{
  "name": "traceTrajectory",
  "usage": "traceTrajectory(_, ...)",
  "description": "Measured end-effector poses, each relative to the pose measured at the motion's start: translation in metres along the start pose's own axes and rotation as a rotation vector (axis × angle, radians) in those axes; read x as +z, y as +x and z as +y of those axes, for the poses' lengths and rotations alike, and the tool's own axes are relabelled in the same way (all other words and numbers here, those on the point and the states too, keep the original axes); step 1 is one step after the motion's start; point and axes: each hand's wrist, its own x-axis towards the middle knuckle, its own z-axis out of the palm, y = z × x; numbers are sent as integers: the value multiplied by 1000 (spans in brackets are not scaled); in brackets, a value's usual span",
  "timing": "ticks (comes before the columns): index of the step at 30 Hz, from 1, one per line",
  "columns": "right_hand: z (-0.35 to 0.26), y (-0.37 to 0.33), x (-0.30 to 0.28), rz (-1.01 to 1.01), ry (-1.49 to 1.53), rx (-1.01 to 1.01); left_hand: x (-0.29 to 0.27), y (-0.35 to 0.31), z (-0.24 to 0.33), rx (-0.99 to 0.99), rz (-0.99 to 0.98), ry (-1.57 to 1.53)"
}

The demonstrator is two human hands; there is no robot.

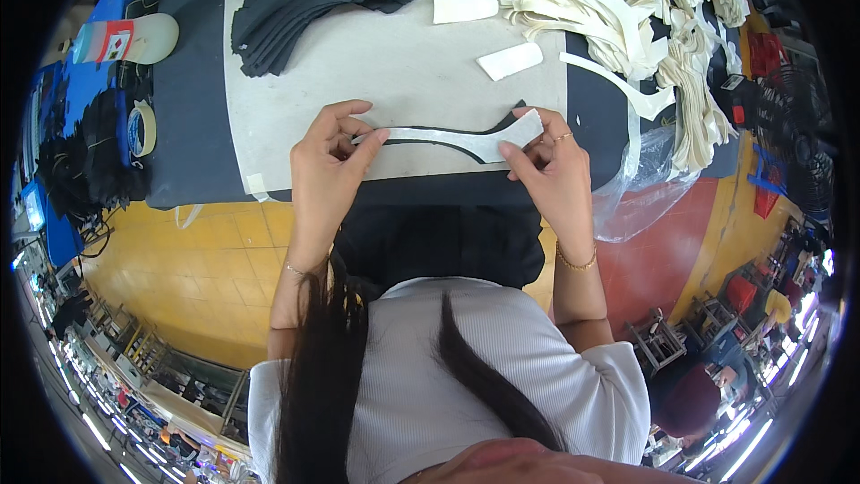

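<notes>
Between my two hands a curved white fabric piece (pixel 457 141) lies over a black fabric piece (pixel 466 153) of much the same shape, whose dark edge shows along both sides. My left hand (pixel 336 143) pinches the narrow left end between thumb and fingers. At the wide right end, my right hand (pixel 548 154) grips both layers, thumb on top and fingers beneath. The pair is held level over the near part of a grey board (pixel 394 67). Beyond my left hand, a fanned stack of black fabric pieces (pixel 309 4) rests on the board.
Several cream pieces (pixel 511 62) lie on the board's right, beside a large heap of cream strips (pixel 600 9). A bottle (pixel 134 38) and a tape roll (pixel 141 129) stand at the left. Clear plastic (pixel 640 184) hangs over the front edge; a fan (pixel 797 139) is far right.
</notes>
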Motion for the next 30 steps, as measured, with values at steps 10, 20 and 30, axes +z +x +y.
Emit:
traceTrajectory(10, -3, 0, 3, 11, -77, 2, 3, 2, -1, -42, -16, 59)
traceTrajectory(20, -7, -2, 4, 0, -180, -7, 2, 4, -2, -46, -9, 64)
traceTrajectory(30, -10, -4, 7, 13, -237, -29, 0, 7, -3, -30, -25, 103)
